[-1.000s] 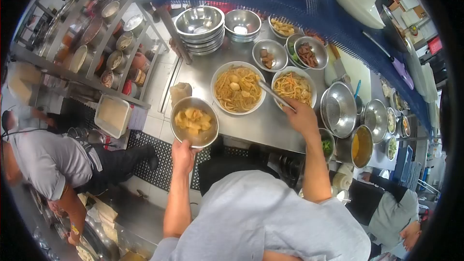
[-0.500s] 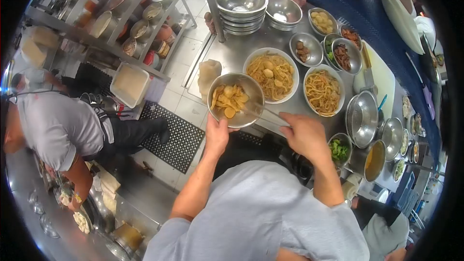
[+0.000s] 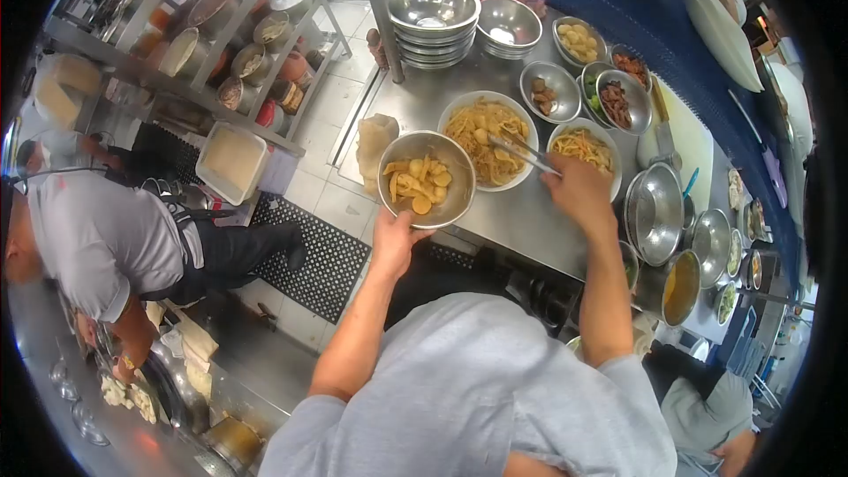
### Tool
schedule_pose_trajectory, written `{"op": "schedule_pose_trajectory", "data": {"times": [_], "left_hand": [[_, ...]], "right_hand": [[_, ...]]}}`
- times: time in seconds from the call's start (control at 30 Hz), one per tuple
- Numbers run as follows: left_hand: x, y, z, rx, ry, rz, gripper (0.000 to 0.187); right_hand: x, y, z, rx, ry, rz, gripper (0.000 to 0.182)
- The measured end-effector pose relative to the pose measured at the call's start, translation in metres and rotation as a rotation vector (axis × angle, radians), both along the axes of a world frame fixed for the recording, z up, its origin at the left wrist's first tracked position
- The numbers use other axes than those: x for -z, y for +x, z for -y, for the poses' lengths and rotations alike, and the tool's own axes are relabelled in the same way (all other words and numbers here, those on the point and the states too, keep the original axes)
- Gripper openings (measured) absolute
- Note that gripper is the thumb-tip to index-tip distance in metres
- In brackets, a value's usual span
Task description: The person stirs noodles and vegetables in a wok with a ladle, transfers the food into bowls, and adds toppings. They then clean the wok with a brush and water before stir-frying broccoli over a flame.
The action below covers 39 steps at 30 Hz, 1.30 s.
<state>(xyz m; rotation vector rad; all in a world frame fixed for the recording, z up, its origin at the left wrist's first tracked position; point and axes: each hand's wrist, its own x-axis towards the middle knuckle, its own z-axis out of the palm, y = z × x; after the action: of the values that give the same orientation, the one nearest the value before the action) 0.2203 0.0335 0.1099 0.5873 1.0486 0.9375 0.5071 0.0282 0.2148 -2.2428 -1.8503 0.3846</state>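
Note:
My left hand (image 3: 398, 237) holds a steel bowl (image 3: 455, 155) by its lower rim, tilted, with yellowish pieces inside. My right hand (image 3: 580, 185) is closed around metal tongs (image 3: 523, 154), whose tips reach over the noodles in a white bowl (image 3: 488, 137). Partly behind my right hand is a second white bowl of noodles (image 3: 581, 143). A crumpled beige cloth (image 3: 378, 143) lies left of the steel bowl.
Stacked steel bowls (image 3: 435, 7) stand at the counter's back. Small bowls with meat (image 3: 615, 106) and potatoes (image 3: 579, 41) are at back right, colanders (image 3: 655, 212) at right. A co-worker (image 3: 115, 230) bends over at left; a rack (image 3: 305, 53) stands behind.
The tongs have moved out of the steel bowl, up and right to the noodle bowl. My right hand has risen over the second noodle bowl. The steel bowl has shifted slightly left.

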Motion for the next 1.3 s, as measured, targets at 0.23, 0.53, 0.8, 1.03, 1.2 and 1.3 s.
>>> {"op": "schedule_pose_trajectory", "data": {"times": [0.23, 0.53, 0.8, 1.03, 1.2, 1.3], "left_hand": [[-0.008, 0.008, -0.001, 0.029, 0.072, -0.091, 0.041], [0.003, 0.008, 0.001, -0.019, 0.063, -0.016, 0.043], [0.000, 0.004, 0.002, -0.041, 0.046, 0.025, 0.045], [-0.006, -0.013, 0.000, 0.024, 0.048, 0.063, 0.046], [-0.015, -0.005, -0.005, 0.039, 0.062, -0.082, 0.042], [-0.026, 0.007, -0.010, 0.161, 0.055, -0.093, 0.040]], "right_hand": [[-0.033, -0.045, 0.012, -0.109, -0.098, -0.213, 0.032], [-0.026, -0.024, 0.015, -0.035, -0.267, -0.470, 0.032], [-0.051, -0.015, 0.009, 0.111, -0.166, -0.466, 0.032], [0.008, 0.004, -0.010, 0.037, -0.009, -0.171, 0.034], [-0.040, -0.040, 0.032, -0.243, -0.031, -0.192, 0.038], [-0.018, -0.047, 0.035, -0.312, 0.023, -0.092, 0.031]]}}
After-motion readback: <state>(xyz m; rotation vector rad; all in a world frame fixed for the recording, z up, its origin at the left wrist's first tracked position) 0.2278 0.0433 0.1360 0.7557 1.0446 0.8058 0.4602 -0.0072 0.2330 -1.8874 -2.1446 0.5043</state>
